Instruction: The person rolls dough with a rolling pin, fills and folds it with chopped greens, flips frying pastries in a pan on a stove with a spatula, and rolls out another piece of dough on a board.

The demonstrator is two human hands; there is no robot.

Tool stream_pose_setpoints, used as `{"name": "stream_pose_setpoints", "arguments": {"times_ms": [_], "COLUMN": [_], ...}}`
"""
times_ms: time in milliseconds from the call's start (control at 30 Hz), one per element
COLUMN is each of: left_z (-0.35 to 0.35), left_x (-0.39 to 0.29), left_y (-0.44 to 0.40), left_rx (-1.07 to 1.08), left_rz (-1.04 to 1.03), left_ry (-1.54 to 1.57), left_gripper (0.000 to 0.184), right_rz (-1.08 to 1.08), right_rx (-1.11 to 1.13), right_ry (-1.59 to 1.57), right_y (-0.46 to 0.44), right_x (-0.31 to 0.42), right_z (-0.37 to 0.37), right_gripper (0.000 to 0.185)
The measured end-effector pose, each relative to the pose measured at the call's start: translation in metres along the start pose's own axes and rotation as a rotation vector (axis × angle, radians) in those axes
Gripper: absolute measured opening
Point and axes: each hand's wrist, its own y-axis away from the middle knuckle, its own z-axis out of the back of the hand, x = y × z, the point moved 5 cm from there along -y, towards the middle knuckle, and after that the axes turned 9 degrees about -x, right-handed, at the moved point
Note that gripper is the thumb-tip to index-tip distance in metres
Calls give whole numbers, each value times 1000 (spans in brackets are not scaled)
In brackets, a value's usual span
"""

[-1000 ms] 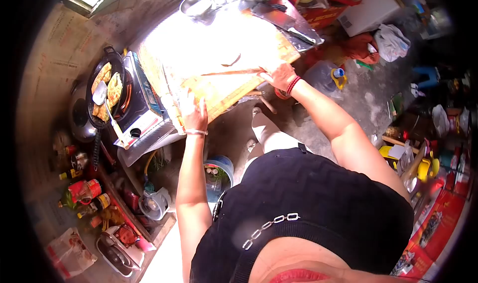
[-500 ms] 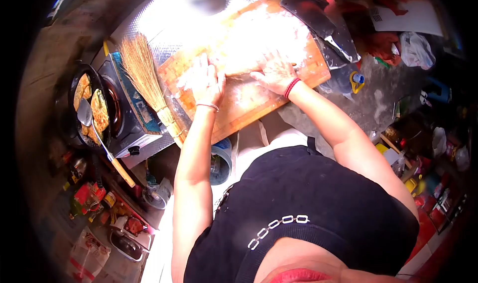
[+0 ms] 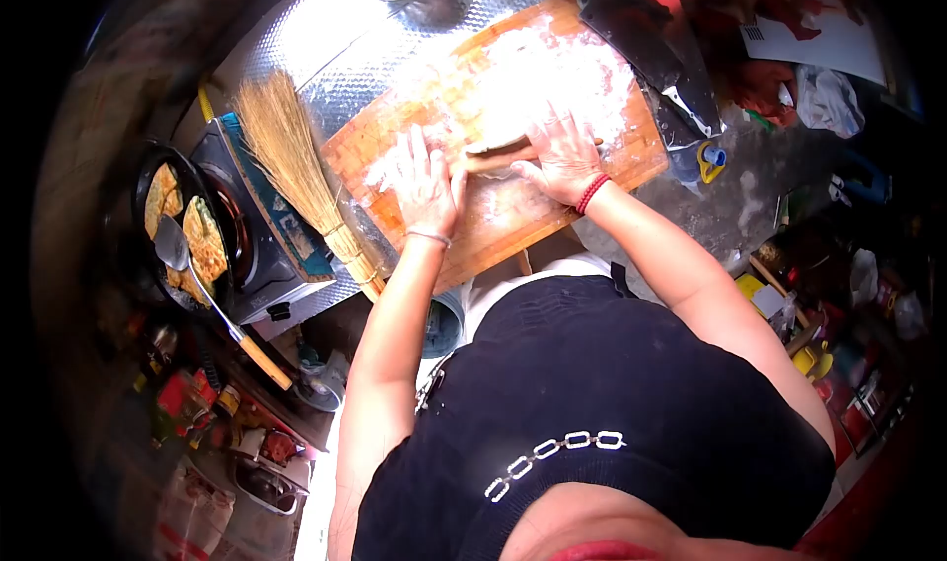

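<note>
A wooden rolling pin [image 3: 493,160] lies across a flour-dusted wooden board [image 3: 483,243]. My left hand [image 3: 426,188] rests by the pin's left end, fingers stretched forward and apart. My right hand [image 3: 566,158] lies flat over the pin's right part, with a thin tip of the pin showing past it. Both palms face down and neither is wrapped round the pin. White flour [image 3: 552,68] covers much of the board's far side. A thin pale edge shows just beyond the pin; glare hides whether it is dough.
A straw brush [image 3: 286,147] lies along the board's left side. Further left, a pan [image 3: 148,181] on a stove holds browned flat pieces [image 3: 205,240] and a spatula [image 3: 258,359]. A cleaver [image 3: 686,107] lies beyond the board's right edge. A bucket [image 3: 444,324] stands below.
Both hands and the rolling pin have shifted slightly toward me. The view has moved a little and the glare on the board has weakened, so the pin shows more clearly.
</note>
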Motion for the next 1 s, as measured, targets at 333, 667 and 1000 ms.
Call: {"name": "stream_pose_setpoints", "arguments": {"times_ms": [333, 667, 1000], "left_z": [-21, -22, 15], "left_x": [26, 43, -3], "left_y": [-52, -87, 65], "left_rx": [-58, -67, 36], "left_rz": [132, 262, -47], "left_ry": [-39, -138, 110], "left_gripper": [47, 57, 40], "right_rz": [-174, -184, 83], "right_rx": [-135, -271, -113], "right_ry": [67, -12, -88], "right_y": [-81, -119, 32], "right_x": [-19, -27, 11], "right_z": [0, -3, 17], "right_gripper": [88, 82, 63]}}
